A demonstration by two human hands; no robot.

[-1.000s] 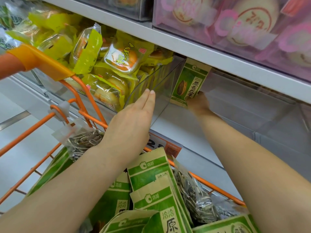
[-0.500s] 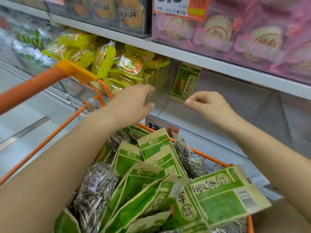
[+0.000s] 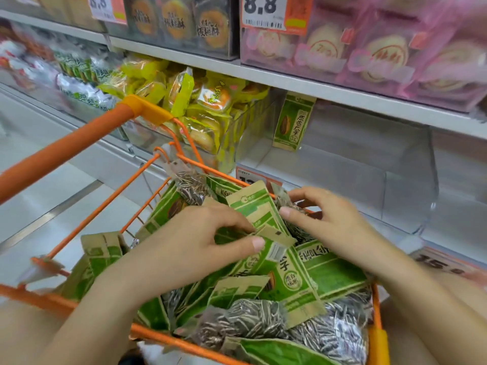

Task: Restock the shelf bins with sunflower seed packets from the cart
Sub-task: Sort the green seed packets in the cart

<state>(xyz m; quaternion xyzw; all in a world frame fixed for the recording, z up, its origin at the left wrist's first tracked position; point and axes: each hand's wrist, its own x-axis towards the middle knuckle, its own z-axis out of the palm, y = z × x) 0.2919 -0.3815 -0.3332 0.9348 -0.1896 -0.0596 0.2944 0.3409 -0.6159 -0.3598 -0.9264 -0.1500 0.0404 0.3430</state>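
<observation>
Green and tan seed packets (image 3: 287, 280), some with clear windows showing striped seeds, are heaped in the orange cart (image 3: 79, 143). One packet (image 3: 293, 121) is stood upright in the clear bin (image 3: 395, 185) on the shelf. A packet (image 3: 257, 206) on the heap is pinched by the curled fingers of the left hand (image 3: 189, 241) and touched by the bent fingers of the right hand (image 3: 329, 222).

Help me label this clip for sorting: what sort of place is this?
Most likely a supermarket or grocery aisle. Price tags hang on the shelf edges, clear shelf bins hold packaged snacks, and an orange cart is full of sunflower seed packets.
</observation>
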